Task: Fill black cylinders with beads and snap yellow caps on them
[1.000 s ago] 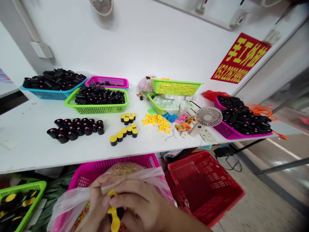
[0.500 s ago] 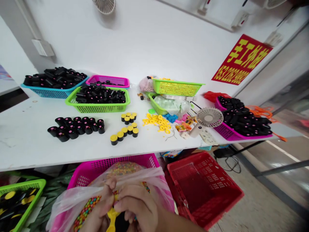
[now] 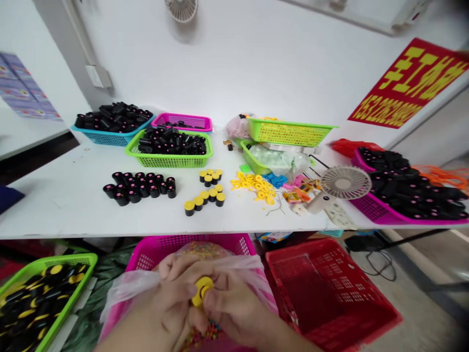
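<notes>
My left hand (image 3: 170,298) and my right hand (image 3: 232,300) meet over an open plastic bag (image 3: 130,283). Between their thumbs and fingertips they grip a round yellow cap (image 3: 202,289), its face turned toward me. Whatever sits behind the cap is hidden by the fingers. Below the hands, small colourful beads (image 3: 208,331) show in the bag, which lines a pink basket (image 3: 146,252). On the table stand black cylinders with yellow caps (image 3: 204,197) and a group of black cylinders with pink dots (image 3: 141,188).
Yellow ring-shaped pieces (image 3: 256,186) lie beside a small fan (image 3: 344,182). Baskets of black cylinders stand along the wall, including a green one (image 3: 172,160). A red crate (image 3: 337,293) is right of the bag; a green basket (image 3: 82,278) of capped cylinders is left.
The hands have closed in around the yellow cap, whose round face now shows; the black part seen earlier is covered. The camera view has turned left.
</notes>
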`<state>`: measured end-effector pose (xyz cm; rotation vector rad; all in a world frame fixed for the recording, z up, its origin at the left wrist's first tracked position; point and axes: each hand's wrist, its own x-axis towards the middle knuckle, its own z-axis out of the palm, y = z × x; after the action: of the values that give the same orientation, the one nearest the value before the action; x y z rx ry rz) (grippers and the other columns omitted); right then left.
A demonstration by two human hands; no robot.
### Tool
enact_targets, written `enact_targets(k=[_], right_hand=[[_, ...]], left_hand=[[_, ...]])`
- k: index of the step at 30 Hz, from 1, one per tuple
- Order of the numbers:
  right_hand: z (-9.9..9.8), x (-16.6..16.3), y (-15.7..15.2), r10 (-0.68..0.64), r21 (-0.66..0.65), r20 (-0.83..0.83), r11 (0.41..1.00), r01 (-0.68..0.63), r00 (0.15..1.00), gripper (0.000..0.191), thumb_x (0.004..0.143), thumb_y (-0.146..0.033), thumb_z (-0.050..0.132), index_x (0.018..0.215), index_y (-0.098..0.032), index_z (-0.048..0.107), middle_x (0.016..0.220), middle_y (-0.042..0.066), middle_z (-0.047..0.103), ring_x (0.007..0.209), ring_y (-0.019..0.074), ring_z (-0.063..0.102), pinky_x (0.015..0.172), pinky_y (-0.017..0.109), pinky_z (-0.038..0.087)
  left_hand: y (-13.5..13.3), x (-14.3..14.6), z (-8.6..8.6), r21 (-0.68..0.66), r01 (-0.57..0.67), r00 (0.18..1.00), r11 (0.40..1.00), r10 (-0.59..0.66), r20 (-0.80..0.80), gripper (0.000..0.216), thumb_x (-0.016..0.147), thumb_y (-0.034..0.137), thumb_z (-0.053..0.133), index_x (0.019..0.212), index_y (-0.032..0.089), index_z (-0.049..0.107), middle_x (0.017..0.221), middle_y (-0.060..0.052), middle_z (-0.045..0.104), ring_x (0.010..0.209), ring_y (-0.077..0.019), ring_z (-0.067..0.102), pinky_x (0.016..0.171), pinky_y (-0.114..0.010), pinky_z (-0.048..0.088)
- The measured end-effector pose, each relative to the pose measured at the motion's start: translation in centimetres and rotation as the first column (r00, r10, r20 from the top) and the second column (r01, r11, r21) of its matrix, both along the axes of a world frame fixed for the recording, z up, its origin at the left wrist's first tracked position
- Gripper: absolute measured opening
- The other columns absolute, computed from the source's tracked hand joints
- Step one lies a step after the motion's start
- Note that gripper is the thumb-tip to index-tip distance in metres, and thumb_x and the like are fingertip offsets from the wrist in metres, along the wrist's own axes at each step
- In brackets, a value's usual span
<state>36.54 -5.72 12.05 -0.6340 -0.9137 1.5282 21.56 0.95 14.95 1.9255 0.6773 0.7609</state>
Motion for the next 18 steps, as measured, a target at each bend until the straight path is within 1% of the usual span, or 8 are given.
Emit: enact_targets(k=[2, 5, 7, 10, 12, 14, 16, 18], right_hand=[[-0.4, 0.0, 0.0, 0.059, -0.067, -0.098, 0.996, -0.065, 0.993, 0.037, 0.074, -0.043, 0.076, 0.098, -0.017, 0.069, 0.076, 0.0, 0.059, 0.057, 0.0069, 0.049, 0.058, 0.019, 0.046], [-1.2, 0.6, 0.2, -0.024, -0.125, -0.115, 0.992, 0.009, 0.993, 0.028, 0.074, -0.032, 0.078, 0.096, -0.016, 0.069, 0.081, 0.0, 0.062, 0.068, 0.0076, 0.055, 0.065, 0.018, 0.046], [-1.8, 1.6, 0.7, -0.049, -0.167, -0.023, 0.985, 0.044, 0.999, 0.033, 0.075, -0.033, 0.078, 0.102, -0.017, 0.068, 0.091, 0.003, 0.066, 0.08, 0.0108, 0.061, 0.073, 0.021, 0.049], [-2.1, 4.7, 2.8, -0.094, -0.125, 0.278, 0.983, 0.133, 0.956, 0.056, 0.073, -0.04, 0.079, 0.122, -0.021, 0.059, 0.107, 0.008, 0.067, 0.094, 0.0172, 0.065, 0.08, 0.031, 0.053], [-1.8, 8.2, 4.8, -0.279, 0.082, 0.623, 0.952, 0.294, 0.73, 0.059, 0.077, -0.039, 0.074, 0.13, -0.022, 0.053, 0.112, 0.01, 0.066, 0.094, 0.0189, 0.066, 0.077, 0.035, 0.056], [-1.4, 12.7, 7.0, -0.545, 0.455, 0.822, 0.804, 0.384, 0.166, 0.041, 0.084, -0.03, 0.065, 0.124, -0.02, 0.06, 0.115, 0.013, 0.065, 0.098, 0.0201, 0.065, 0.081, 0.036, 0.056], [-1.2, 17.4, 8.8, -0.589, 0.551, 0.808, 0.737, 0.393, -0.028, 0.025, 0.084, -0.018, 0.059, 0.107, -0.017, 0.069, 0.121, 0.015, 0.064, 0.115, 0.0264, 0.057, 0.097, 0.043, 0.049], [-1.3, 21.3, 10.1, -0.583, 0.576, 0.806, 0.729, 0.369, -0.106, 0.02, 0.084, -0.016, 0.055, 0.094, -0.017, 0.073, 0.113, 0.012, 0.068, 0.114, 0.0265, 0.059, 0.099, 0.04, 0.047]], left_hand=[[0.7, 0.3, 1.2, 0.103, 0.167, 0.978, 0.981, -0.151, -0.144, 0.031, 0.08, 0.018, 0.059, 0.102, 0.033, 0.073, 0.112, -0.002, 0.071, 0.111, -0.0247, 0.06, 0.094, -0.034, 0.051], [1.7, 1.0, 2.1, 0.211, 0.355, 0.912, 0.911, -0.287, -0.293, 0.029, 0.085, 0.013, 0.054, 0.095, 0.032, 0.073, 0.115, -0.001, 0.07, 0.119, -0.0242, 0.055, 0.101, -0.039, 0.045], [2.5, 1.2, 1.5, 0.221, 0.338, 0.915, 0.915, -0.265, -0.304, 0.023, 0.087, 0.015, 0.054, 0.091, 0.029, 0.072, 0.112, -0.003, 0.071, 0.117, -0.0236, 0.056, 0.1, -0.038, 0.046], [4.5, 1.2, -1.0, 0.165, 0.112, 0.968, 0.98, -0.07, -0.241, 0.015, 0.086, 0.022, 0.059, 0.099, 0.025, 0.065, 0.109, -0.006, 0.07, 0.106, -0.0219, 0.064, 0.092, -0.035, 0.051], [6.6, 1.0, -3.1, 0.13, -0.104, 0.98, 0.986, 0.123, -0.153, 0.033, 0.084, 0.027, 0.061, 0.115, 0.023, 0.053, 0.109, -0.009, 0.071, 0.101, -0.0219, 0.067, 0.093, -0.038, 0.051], [8.9, 0.9, -4.8, 0.072, -0.264, 0.956, 0.962, 0.27, -0.11, 0.054, 0.084, 0.032, 0.061, 0.129, 0.023, 0.033, 0.11, -0.011, 0.071, 0.099, -0.0227, 0.069, 0.094, -0.044, 0.049], [10.9, 1.2, -5.7, 0.018, -0.342, 0.928, 0.94, 0.341, -0.148, 0.064, 0.084, 0.036, 0.061, 0.133, 0.023, 0.021, 0.111, -0.014, 0.07, 0.095, -0.0241, 0.07, 0.093, -0.047, 0.049], [12.3, 1.9, -6.0, 0.004, -0.366, 0.913, 0.931, 0.36, -0.191, 0.064, 0.083, 0.038, 0.061, 0.131, 0.023, 0.021, 0.112, -0.016, 0.07, 0.09, -0.0255, 0.071, 0.091, -0.049, 0.05]])
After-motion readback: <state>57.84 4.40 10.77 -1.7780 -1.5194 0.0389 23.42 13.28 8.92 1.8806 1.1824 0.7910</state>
